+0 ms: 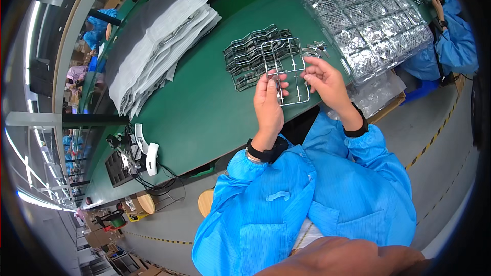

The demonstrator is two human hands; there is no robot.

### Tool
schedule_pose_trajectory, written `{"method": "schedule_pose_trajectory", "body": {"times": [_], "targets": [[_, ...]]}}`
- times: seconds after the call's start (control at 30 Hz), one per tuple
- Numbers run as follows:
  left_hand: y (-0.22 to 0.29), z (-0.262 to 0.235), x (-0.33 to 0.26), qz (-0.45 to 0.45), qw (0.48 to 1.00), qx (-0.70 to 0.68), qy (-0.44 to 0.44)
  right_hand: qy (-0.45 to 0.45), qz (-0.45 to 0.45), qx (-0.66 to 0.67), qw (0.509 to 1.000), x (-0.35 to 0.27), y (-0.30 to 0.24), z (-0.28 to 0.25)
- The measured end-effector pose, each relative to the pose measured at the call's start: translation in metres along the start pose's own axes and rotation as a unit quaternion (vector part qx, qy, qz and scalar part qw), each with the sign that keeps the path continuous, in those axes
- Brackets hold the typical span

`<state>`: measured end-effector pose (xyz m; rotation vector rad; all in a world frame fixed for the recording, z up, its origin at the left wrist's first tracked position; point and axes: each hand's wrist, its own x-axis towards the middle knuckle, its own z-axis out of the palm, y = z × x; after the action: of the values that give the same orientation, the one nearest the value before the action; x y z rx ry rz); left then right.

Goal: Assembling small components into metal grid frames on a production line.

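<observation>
My left hand (269, 103) is closed on the lower left side of a thin, shiny, wire-like frame (295, 70) with crossbars, held tilted above the green table. My right hand (329, 85) is at the frame's right edge, its fingers bent and apart; whether the fingertips touch the frame is unclear. Behind the frame lies a stack of similar dark metallic frames (246, 57), partly covered by it. Just beyond my right fingers sits a small heap of shiny little parts (317, 49).
Clear plastic trays (361, 23) with silvery contents stand at the right, beside a co-worker's blue sleeve (456, 46). A pile of white sheets (158, 48) lies at the left. Curved white pieces (152, 158), cables and a dark tray (118, 168) sit at the near left of the green table (204, 117).
</observation>
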<state>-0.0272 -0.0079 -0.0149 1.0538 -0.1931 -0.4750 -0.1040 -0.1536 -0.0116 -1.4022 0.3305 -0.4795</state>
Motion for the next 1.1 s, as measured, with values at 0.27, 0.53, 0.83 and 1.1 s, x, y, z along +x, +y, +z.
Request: {"method": "schedule_pose_trajectory", "body": {"times": [0.27,0.53,0.83,1.1], "targets": [[0.009,-0.011,0.000,-0.071,0.989,0.117,-0.059,0.063,-0.143,-0.215,0.964,0.000,-0.010,-0.001],[0.002,-0.013,-0.004,-0.019,0.990,0.098,-0.096,-0.054,-0.329,-0.395,0.856,-0.003,-0.024,0.023],[-0.003,-0.020,-0.015,-0.007,0.986,0.140,-0.088,-0.029,-0.394,-0.419,0.818,-0.005,-0.009,0.033],[-0.002,-0.020,-0.022,0.029,0.982,0.167,-0.088,-0.028,-0.391,-0.398,0.830,-0.008,-0.014,0.036]]}}
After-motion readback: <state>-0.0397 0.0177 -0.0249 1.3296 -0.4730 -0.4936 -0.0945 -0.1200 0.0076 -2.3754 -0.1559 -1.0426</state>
